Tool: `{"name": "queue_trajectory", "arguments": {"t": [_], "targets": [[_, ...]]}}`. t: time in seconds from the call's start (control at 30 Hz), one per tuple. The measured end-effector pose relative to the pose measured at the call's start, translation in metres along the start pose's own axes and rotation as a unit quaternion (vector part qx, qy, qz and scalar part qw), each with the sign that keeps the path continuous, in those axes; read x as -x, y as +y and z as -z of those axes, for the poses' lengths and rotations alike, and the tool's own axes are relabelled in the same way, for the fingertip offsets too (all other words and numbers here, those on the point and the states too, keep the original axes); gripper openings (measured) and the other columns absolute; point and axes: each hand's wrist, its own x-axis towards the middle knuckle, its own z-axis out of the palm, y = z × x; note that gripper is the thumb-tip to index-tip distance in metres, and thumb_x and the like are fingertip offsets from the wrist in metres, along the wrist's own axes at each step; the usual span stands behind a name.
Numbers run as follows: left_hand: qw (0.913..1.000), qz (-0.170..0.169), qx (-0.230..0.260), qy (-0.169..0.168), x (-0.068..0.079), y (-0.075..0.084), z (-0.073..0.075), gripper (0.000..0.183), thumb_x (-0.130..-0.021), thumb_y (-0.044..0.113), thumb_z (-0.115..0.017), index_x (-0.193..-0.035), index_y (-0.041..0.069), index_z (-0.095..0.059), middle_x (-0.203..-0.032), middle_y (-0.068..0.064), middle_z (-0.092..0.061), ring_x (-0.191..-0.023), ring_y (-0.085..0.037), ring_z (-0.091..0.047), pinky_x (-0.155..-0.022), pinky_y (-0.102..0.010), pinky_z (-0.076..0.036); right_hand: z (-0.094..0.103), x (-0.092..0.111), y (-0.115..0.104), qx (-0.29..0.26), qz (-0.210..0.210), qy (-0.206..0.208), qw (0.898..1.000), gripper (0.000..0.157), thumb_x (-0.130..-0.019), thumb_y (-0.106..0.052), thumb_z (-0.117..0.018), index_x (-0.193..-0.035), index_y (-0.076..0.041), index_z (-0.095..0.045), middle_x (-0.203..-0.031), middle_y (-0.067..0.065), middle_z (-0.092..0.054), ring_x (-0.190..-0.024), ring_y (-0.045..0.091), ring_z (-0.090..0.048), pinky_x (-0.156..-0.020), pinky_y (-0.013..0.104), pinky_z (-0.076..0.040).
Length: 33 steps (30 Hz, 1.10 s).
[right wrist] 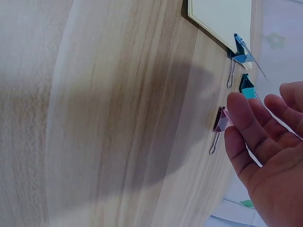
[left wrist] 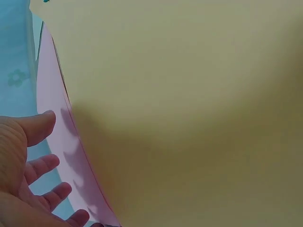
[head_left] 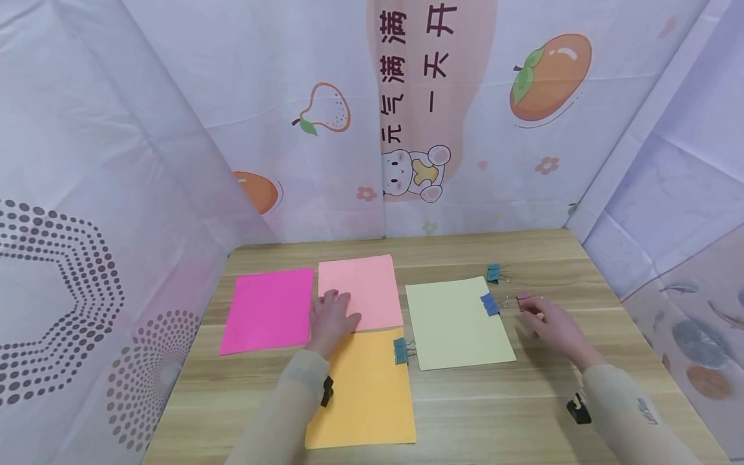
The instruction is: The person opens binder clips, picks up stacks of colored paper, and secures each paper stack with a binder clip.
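My left hand [head_left: 330,321], fingers spread, is over the left edge of the light pink paper stack [head_left: 369,290]. In the left wrist view its fingers look straight or slightly bent, with nothing between them. On the right, my right hand [head_left: 549,326] reaches to a dark pink binder clip [head_left: 523,296] on the table. Thumb and forefinger are beside this clip in the right wrist view; whether they touch it I cannot tell. A blue binder clip [head_left: 490,303] is on the right edge of the pale yellow paper stack [head_left: 456,323].
Behind the pink clip lies a teal binder clip [head_left: 493,273]. Another teal clip [head_left: 400,351] is at the right edge of the orange paper [head_left: 366,400], under my left forearm. Magenta paper [head_left: 267,313] lies at the left. Printed curtains [head_left: 325,168] enclose the wooden table [head_left: 465,413].
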Motion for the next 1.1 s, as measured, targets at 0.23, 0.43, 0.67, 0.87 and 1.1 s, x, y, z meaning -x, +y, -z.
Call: {"name": "queue_trajectory", "arguments": {"t": [0.23, 0.43, 0.67, 0.87, 1.1], "targets": [[0.9999, 0.003, -0.011, -0.007, 0.002, -0.003, -0.003, 0.053, -0.094, 0.034, -0.069, -0.141, 0.014, -0.057, -0.155, -0.018, -0.038, -0.141, -0.050, -0.028, -0.113, -0.067, -0.024, 0.001, 0.001, 0.005, 0.005, -0.005, -0.002, 1.000, 0.033, -0.107, -0.014, -0.052, -0.131, 0.008, -0.055, -0.123, 0.030, -0.062, -0.072, 0.019, -0.064, -0.064, 0.035, -0.052], [0.9997, 0.009, -0.018, -0.013, 0.000, -0.005, -0.006, 0.053, -0.096, 0.037, -0.069, -0.142, 0.015, -0.057, -0.156, -0.016, -0.037, -0.142, -0.048, -0.026, -0.115, -0.065, -0.021, 0.002, 0.001, 0.005, 0.007, -0.006, -0.001, 1.000, 0.034, -0.107, -0.016, -0.052, -0.131, 0.007, -0.055, -0.122, 0.029, -0.063, -0.071, 0.018, -0.063, -0.063, 0.035, -0.051], [0.9999, 0.007, -0.013, -0.007, 0.000, -0.006, -0.007, 0.051, -0.095, 0.037, -0.071, -0.140, 0.015, -0.059, -0.155, -0.015, -0.038, -0.141, -0.047, -0.027, -0.114, -0.065, -0.023, 0.003, 0.001, 0.003, 0.012, -0.001, 0.004, 1.000, 0.033, -0.107, -0.016, -0.052, -0.129, 0.008, -0.057, -0.120, 0.029, -0.064, -0.070, 0.018, -0.064, -0.063, 0.035, -0.050], [0.9996, 0.008, -0.025, -0.007, -0.001, -0.007, -0.008, 0.051, -0.095, 0.038, -0.071, -0.139, 0.016, -0.059, -0.155, -0.015, -0.039, -0.140, -0.047, -0.028, -0.114, -0.064, -0.023, 0.006, 0.000, 0.004, 0.021, -0.002, 0.000, 1.000, 0.035, -0.107, -0.017, -0.052, -0.130, 0.009, -0.055, -0.117, 0.028, -0.064, -0.070, 0.017, -0.062, -0.062, 0.035, -0.049], [0.9994, 0.011, -0.033, -0.008, -0.003, -0.008, -0.011, 0.051, -0.095, 0.039, -0.071, -0.139, 0.017, -0.059, -0.154, -0.014, -0.039, -0.140, -0.046, -0.029, -0.114, -0.064, -0.024, 0.008, -0.001, 0.003, 0.033, -0.008, -0.004, 0.999, 0.036, -0.107, -0.018, -0.052, -0.131, 0.008, -0.055, -0.116, 0.026, -0.064, -0.071, 0.019, -0.064, -0.063, 0.035, -0.050]]}}
